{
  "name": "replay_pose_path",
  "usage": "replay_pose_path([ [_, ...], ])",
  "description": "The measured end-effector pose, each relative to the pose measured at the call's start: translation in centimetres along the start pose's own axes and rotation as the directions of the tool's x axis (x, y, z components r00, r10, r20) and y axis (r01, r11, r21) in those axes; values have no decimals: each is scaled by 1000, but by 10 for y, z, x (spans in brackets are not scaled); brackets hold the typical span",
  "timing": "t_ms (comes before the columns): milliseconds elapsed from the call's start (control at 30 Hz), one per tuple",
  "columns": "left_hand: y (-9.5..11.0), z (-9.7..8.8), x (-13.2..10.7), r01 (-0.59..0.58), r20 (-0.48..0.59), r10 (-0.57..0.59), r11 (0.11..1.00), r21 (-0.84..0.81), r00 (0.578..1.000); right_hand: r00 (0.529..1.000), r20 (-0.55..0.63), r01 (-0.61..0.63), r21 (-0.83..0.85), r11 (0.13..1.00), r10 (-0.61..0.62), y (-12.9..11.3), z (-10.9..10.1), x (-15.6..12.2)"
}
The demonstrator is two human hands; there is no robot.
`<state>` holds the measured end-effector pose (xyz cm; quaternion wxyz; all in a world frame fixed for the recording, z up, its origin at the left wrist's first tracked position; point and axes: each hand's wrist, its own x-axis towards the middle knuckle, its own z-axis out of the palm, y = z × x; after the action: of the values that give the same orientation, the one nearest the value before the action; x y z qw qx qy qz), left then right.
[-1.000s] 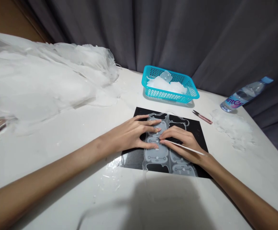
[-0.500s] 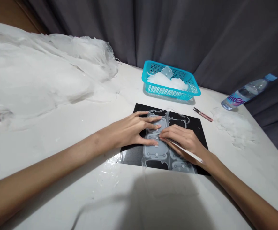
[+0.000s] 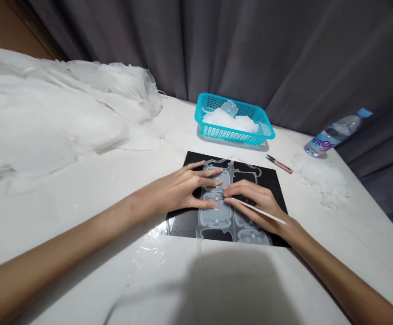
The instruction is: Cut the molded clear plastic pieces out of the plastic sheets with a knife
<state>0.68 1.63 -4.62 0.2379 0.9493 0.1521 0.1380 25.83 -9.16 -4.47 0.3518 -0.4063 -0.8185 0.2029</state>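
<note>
A translucent sheet of moulded silicone pieces (image 3: 215,219) lies on a black mat (image 3: 182,223) in the middle of the white table. My left hand (image 3: 186,189) lies flat on the sheet, fingers spread and pressing it down. My right hand (image 3: 255,198) rests on the sheet beside it, fingers pinched round a thin white stick (image 3: 264,213) whose tip touches the sheet near my left fingertips.
A turquoise basket (image 3: 250,131) with white pieces stands behind the mat. Small pink snips (image 3: 279,164) lie to its right, beside a pile of white scraps (image 3: 318,178) and a lying water bottle (image 3: 335,132). A big heap of translucent sheets (image 3: 64,113) fills the left. Grey curtain behind.
Both hands stay on the sheet, with the right hand and stick shifting only slightly. The view has drifted a little.
</note>
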Motion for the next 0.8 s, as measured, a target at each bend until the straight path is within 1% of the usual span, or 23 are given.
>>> replay_pose_path([
  [67, 2, -1, 0, 7, 6, -7, 1000, 0, 1000, 999, 13, 44, -20, 999, -44, 4, 5, 1],
  [200, 4, -2, 0, 8, -5, -8, 1000, -1, 1000, 995, 54, 93, -69, 993, -89, 4, 3, 2],
  [300, 3, 0, 0, -13, -36, 12, 1000, -13, 999, 992, 79, 113, -167, 979, -101, 2, 3, 3],
  [367, 2, 1, -1, -16, -34, 16, 1000, -4, 999, 989, 81, 139, -284, 949, -121, 4, 4, 3],
  [467, 1, 2, -2, -27, -32, 28, 999, 46, 999, 981, 80, 194, -440, 877, -177, 9, 7, 4],
  [533, 0, 3, -2, -44, -40, 47, 996, 74, 998, 971, 104, 239, -501, 832, -216, 12, 8, 4],
  [600, 0, 4, -2, -49, -51, 53, 996, 68, 997, 959, 143, 282, -543, 791, -244, 12, 10, 4],
  [700, 0, 4, -1, 10, -51, -10, 1000, -1, 999, 943, 197, 334, -570, 751, -269, 7, 13, 5],
  [733, -1, 5, 0, 40, -35, -41, 999, -22, 999, 944, 191, 331, -570, 752, -270, 6, 12, 6],
  [767, -2, 5, 0, 68, -8, -69, 997, -36, 998, 950, 162, 310, -564, 765, -266, 7, 10, 9],
  [800, -3, 4, 0, 91, 29, -89, 995, -42, 996, 963, 97, 262, -553, 791, -252, 10, 5, 13],
])
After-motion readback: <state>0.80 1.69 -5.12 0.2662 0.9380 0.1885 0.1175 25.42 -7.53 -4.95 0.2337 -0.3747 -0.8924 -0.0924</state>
